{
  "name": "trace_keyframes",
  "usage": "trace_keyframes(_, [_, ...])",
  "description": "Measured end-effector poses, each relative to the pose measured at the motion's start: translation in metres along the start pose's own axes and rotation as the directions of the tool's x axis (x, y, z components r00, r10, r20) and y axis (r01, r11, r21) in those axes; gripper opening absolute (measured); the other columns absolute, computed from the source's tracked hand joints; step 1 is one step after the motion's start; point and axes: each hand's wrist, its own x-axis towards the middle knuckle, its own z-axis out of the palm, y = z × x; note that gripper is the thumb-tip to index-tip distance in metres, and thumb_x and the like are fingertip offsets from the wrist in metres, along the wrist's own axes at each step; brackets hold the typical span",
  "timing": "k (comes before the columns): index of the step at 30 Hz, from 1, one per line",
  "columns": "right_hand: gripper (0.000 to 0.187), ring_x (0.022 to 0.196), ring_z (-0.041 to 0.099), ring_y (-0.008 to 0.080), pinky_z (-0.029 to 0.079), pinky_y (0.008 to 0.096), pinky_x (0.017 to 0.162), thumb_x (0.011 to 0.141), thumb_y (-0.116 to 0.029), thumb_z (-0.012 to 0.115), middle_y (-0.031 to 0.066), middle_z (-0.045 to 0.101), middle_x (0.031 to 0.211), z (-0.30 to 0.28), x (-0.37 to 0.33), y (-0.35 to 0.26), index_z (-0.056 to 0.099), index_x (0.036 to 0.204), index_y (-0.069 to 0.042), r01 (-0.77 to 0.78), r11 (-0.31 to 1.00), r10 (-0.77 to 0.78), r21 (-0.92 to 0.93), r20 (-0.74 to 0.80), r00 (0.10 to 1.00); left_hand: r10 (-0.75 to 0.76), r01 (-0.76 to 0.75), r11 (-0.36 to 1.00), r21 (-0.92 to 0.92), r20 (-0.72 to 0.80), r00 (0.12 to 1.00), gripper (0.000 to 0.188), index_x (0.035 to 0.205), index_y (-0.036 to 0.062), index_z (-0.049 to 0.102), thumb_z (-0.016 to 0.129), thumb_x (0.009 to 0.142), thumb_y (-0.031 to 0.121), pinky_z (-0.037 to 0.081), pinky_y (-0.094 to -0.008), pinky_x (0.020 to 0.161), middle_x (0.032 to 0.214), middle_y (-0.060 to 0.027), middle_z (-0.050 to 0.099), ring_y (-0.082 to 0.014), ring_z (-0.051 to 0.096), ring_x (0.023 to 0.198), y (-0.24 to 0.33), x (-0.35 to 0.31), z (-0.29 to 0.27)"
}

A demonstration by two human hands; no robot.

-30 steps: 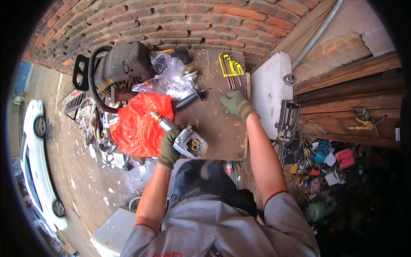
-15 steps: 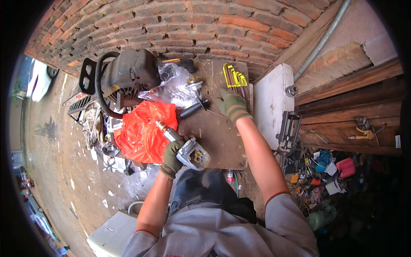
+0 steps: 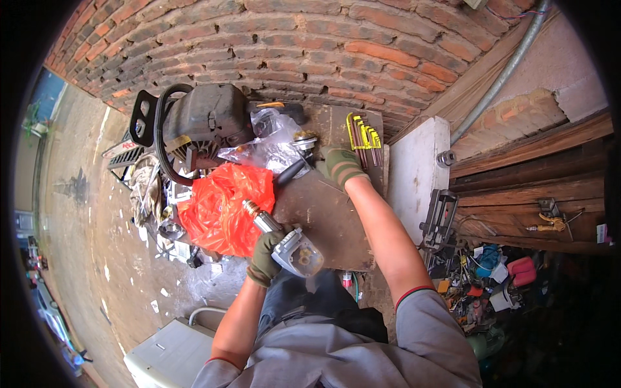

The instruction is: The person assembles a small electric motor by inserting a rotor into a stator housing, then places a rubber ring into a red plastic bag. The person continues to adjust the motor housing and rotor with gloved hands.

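My left hand (image 3: 264,257), in an olive glove, is closed round a silver metal gear housing (image 3: 299,253) with a ribbed chuck at its far end. The housing's open hollow, smeared with yellowish grease, faces up. My right hand (image 3: 343,167), gloved alike, is low over the brown bench top (image 3: 330,223), its fingers drawn together and partly hidden; what they hold I cannot make out. Left of its fingertips are a black handle (image 3: 291,172) and a round metal gear part (image 3: 305,142). Beyond it lies a yellow holder of hex keys (image 3: 363,137).
A red plastic bag (image 3: 226,210) and a clear plastic bag (image 3: 275,145) lie on the left. Behind them stands a dark machine (image 3: 206,116) with a curved handle. A brick wall (image 3: 291,52) closes the back; a white board (image 3: 417,158) stands at the right, above a heap of parts (image 3: 479,284).
My right hand has moved left and down from beside the hex key holder, toward the black handle, its fingers drawing in. The thin bent rod there is now largely covered. My left hand keeps the housing.
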Motion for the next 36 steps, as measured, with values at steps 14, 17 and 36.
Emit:
trace_keyframes(14, [0.024,0.094,0.072,0.0413,0.057,0.0504,0.077,0.092,-0.023,0.065,0.0252,0.072,0.107,0.014,-0.021,0.009,0.072,0.106,-0.005,-0.202,0.977,0.184,-0.066,-0.208,0.961,-0.006,0.006,0.952,-0.307,-0.001,1.000,0.046,0.121,-0.0038,0.066,0.065,0.088,0.029,0.050,-0.0509,0.106,0.122,-0.0221,0.069,-0.0359,0.067,0.114,0.000,-0.025,0.013])
trace_keyframes(17, [0.025,0.077,0.071,0.0294,0.057,0.0426,0.069,0.094,-0.024,0.066,0.0186,0.070,0.093,0.023,-0.039,0.029,0.067,0.107,-0.003,-0.123,0.947,0.205,0.298,-0.263,0.943,-0.089,0.094,0.910,-0.403,0.031,0.996,0.057,0.129,-0.0040,0.064,0.059,0.087,0.034,0.047,-0.0568,0.109,0.133,-0.0246,0.064,-0.0434,0.060,0.125,0.000,-0.030,0.026])
trace_keyframes(36, [0.024,0.082,0.067,0.0192,0.057,0.0325,0.076,0.099,-0.003,0.057,0.0109,0.069,0.100,-0.072,-0.263,-0.015,0.064,0.121,0.003,-0.071,-0.062,-0.223,0.996,0.055,0.973,-0.217,0.385,0.687,-0.616,0.332,0.918,0.062,0.130,0.0036,0.064,0.052,0.093,0.052,0.045,-0.0577,0.111,0.136,-0.0228,0.063,-0.0411,0.060,0.125,-0.050,-0.110,0.107])
